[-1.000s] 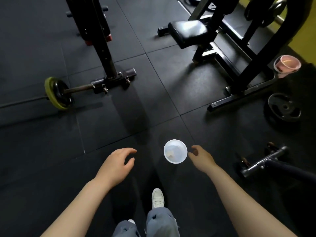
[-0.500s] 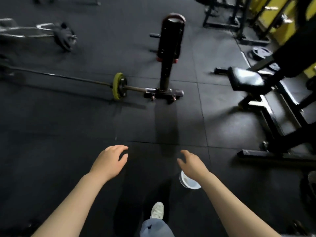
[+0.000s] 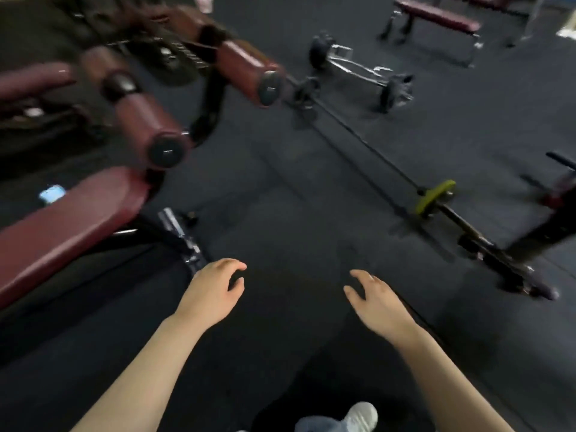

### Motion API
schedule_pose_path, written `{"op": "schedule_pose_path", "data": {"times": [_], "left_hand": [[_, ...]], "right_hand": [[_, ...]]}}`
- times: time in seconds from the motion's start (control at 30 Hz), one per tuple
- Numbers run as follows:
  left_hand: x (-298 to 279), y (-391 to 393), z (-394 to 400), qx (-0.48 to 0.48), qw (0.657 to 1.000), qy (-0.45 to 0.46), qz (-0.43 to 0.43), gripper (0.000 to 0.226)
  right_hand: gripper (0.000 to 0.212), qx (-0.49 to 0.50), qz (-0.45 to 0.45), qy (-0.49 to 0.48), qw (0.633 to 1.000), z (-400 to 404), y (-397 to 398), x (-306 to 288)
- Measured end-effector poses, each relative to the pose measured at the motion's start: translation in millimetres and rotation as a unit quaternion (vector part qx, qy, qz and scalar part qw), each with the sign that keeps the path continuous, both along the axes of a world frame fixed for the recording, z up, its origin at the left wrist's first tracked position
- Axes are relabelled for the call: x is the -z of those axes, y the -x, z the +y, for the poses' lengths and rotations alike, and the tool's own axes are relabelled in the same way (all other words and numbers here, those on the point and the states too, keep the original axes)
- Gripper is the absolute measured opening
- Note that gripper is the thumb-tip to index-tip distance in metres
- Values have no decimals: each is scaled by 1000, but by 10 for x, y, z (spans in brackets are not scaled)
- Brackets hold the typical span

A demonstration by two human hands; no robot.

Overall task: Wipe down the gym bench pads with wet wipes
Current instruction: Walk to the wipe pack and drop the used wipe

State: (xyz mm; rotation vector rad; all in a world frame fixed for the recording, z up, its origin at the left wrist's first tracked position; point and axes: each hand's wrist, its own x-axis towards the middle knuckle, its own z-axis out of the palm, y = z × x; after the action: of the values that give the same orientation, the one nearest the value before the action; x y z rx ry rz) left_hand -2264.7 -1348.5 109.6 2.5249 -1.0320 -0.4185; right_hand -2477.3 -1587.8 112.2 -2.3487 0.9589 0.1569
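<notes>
A maroon bench pad (image 3: 71, 226) slants across the left side, with a small blue-white packet (image 3: 52, 193) lying on its far edge. Beyond it stand maroon roller pads (image 3: 146, 123) on a black frame. Another maroon flat bench (image 3: 436, 17) sits at the far upper right. My left hand (image 3: 215, 291) hangs over the dark floor just right of the near bench's frame, fingers loosely curled, holding nothing. My right hand (image 3: 377, 300) hangs beside it at the same height, fingers relaxed and empty. The picture is blurred by motion.
A long barbell with a yellow-green plate (image 3: 434, 196) lies diagonally across the floor on the right. A chrome curl bar (image 3: 361, 68) lies farther back. A black machine base (image 3: 558, 210) stands at the right edge. My shoe (image 3: 361, 417) shows at the bottom.
The view has swung left: the black bench and white cup have left the frame, and the maroon bench and roller pads have come in. Both hands stay empty in front of me.
</notes>
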Motion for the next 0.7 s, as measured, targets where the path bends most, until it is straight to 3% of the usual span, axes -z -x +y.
{"op": "schedule_pose_path", "data": {"times": [0.27,0.5,0.7], "left_hand": [[-19,-513,2626,-220,976,11,4,31],[-22,-541,4513,-411,911,40,9,26],[97,-755,5829,-510,859,39,7,27]], "right_hand": [[46,-221,-22,-46,974,2079,-1711,-12],[45,-404,8,-58,913,3856,-2943,-1],[45,-511,-5,-56,857,5363,-3898,86]]}}
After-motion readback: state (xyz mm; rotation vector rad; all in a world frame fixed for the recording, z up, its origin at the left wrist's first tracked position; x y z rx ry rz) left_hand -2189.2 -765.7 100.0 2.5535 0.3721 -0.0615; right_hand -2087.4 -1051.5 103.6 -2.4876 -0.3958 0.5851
